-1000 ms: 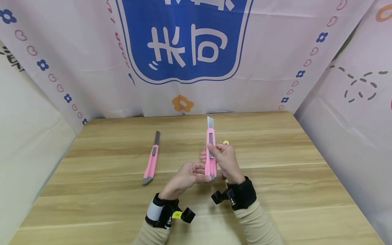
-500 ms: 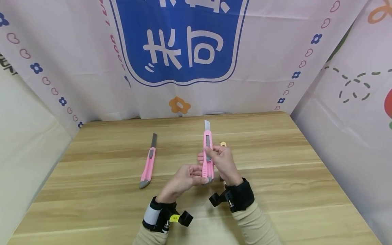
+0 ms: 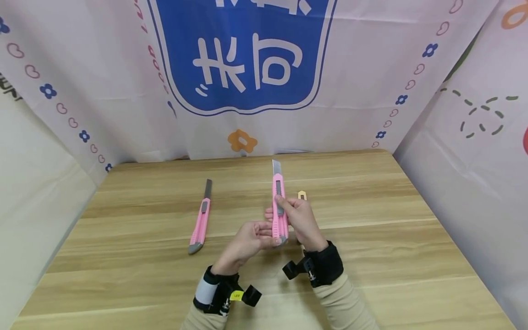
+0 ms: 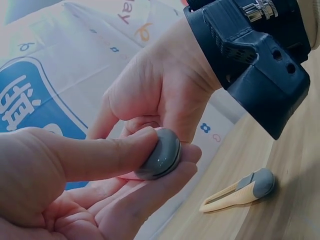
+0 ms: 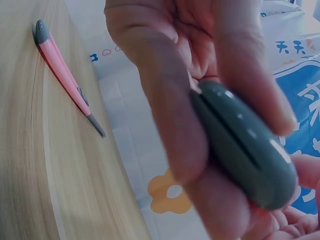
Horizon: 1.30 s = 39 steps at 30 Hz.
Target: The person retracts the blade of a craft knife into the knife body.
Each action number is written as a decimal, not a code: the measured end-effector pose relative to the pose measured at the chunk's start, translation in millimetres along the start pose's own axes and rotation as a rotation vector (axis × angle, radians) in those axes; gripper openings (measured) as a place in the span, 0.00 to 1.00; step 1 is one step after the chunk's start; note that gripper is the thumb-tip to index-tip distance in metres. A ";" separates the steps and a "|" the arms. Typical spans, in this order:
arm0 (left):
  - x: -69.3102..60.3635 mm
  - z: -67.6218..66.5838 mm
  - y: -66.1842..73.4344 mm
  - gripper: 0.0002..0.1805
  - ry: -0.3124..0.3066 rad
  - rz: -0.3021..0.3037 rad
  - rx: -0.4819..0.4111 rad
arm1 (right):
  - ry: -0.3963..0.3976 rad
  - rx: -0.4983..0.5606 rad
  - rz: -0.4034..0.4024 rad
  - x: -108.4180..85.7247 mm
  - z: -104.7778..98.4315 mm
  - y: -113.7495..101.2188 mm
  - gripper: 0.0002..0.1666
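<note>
A pink utility knife point(image 3: 279, 229) with its blade out is held up over the table, blade end away from me. My left hand point(image 3: 247, 240) pinches its grey end cap point(image 4: 162, 155) between thumb and fingers. Around the middle of the handle my right hand point(image 3: 303, 217) holds on, thumb lying on the grey slider. A second pink utility knife point(image 3: 201, 222) lies on the table to the left, blade also out. Partly hidden behind my right hand is a yellow utility knife point(image 3: 302, 195); the left wrist view shows its grey end cap.
The wooden table point(image 3: 123, 275) bears the two lying knives. A white printed cloth point(image 3: 354, 82) with a blue sign rises behind its back edge, and more cloth point(image 3: 466, 174) hangs at the right side. Both wrists wear black camera straps point(image 3: 327, 263).
The held knife's blade end has tilted slightly left, and more of the yellow knife shows. Both hands keep their hold. The head view has shifted a little.
</note>
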<state>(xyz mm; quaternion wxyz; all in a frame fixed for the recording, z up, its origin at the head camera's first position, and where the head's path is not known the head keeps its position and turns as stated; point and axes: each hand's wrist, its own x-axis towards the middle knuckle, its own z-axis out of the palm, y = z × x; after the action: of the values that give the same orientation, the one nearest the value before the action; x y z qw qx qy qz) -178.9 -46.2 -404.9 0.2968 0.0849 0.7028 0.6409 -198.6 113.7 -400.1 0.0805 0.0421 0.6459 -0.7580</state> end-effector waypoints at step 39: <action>-1.7 5.4 0.2 0.21 0.051 -0.005 -0.037 | -0.029 0.074 -0.063 -2.7 -5.3 -1.4 0.22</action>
<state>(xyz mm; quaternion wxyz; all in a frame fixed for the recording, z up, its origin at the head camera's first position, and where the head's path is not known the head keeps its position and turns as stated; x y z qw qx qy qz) -174.8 -42.4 -404.1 0.2817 0.0612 0.6984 0.6551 -196.4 119.3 -399.2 0.0644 0.0135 0.6171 -0.7841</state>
